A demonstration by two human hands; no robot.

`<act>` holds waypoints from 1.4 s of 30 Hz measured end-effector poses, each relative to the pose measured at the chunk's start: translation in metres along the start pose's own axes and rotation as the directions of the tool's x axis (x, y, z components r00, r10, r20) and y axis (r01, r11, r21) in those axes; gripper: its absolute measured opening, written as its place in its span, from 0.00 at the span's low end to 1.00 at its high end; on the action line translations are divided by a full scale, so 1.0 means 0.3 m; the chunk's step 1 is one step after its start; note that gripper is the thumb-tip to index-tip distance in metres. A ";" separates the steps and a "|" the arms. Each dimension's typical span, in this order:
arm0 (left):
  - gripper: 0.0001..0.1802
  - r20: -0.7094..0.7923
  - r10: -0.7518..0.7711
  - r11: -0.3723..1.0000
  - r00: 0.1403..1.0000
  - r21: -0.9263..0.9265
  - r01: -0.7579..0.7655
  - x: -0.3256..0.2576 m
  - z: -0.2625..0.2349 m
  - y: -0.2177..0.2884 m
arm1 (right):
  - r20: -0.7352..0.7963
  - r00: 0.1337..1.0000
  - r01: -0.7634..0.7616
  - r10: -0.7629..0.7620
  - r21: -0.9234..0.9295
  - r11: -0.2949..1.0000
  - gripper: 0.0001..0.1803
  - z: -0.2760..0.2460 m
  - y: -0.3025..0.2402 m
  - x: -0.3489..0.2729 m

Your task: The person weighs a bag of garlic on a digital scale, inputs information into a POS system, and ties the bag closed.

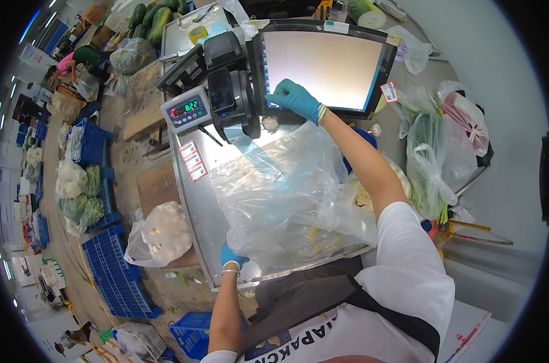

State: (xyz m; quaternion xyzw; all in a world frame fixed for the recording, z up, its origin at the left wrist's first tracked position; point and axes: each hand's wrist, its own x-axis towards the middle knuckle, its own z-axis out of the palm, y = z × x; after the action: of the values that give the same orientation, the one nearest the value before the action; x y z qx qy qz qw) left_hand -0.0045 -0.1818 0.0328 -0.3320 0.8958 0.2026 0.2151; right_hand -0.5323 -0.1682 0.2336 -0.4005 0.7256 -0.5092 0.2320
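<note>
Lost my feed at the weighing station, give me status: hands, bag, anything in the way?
Right hand touching the touchscreen. Left hand gripping the clear plastic bag on the steel counter. Garlic bulb loose below the screen.

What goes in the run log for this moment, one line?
right hand: gloved, touching touchscreen | left hand: gloved, gripping clear plastic bag | bag on steel counter | scale display lit

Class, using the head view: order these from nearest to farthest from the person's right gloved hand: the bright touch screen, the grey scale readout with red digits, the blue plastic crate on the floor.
From the right hand:
1. Bright touch screen, touched by the fingertips.
2. Grey scale readout with red digits, to its left.
3. Blue plastic crate, far lower left on the floor.
</note>
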 end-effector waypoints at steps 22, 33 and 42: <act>0.41 0.029 -0.120 0.984 0.992 -0.127 0.123 -0.016 0.002 -0.013 | -0.056 0.997 0.046 -0.044 0.027 0.999 0.25 -0.079 0.000 0.103; 0.43 -0.011 0.013 1.000 1.000 -0.006 -0.013 -0.009 0.060 -0.064 | -0.049 0.998 0.040 -0.035 0.113 0.993 0.23 -0.164 -0.038 -0.019; 0.43 0.131 0.034 0.999 0.991 0.012 -0.036 -0.019 -0.053 0.011 | -0.272 0.962 -0.020 0.022 0.009 1.000 0.17 -0.580 0.016 -0.146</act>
State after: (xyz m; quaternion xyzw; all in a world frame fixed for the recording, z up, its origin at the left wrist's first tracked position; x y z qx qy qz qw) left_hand -0.0067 -0.1846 0.0496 -0.3008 0.8869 0.2212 0.2720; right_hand -0.6385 -0.0355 0.2910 -0.3183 0.7533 -0.5591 0.1366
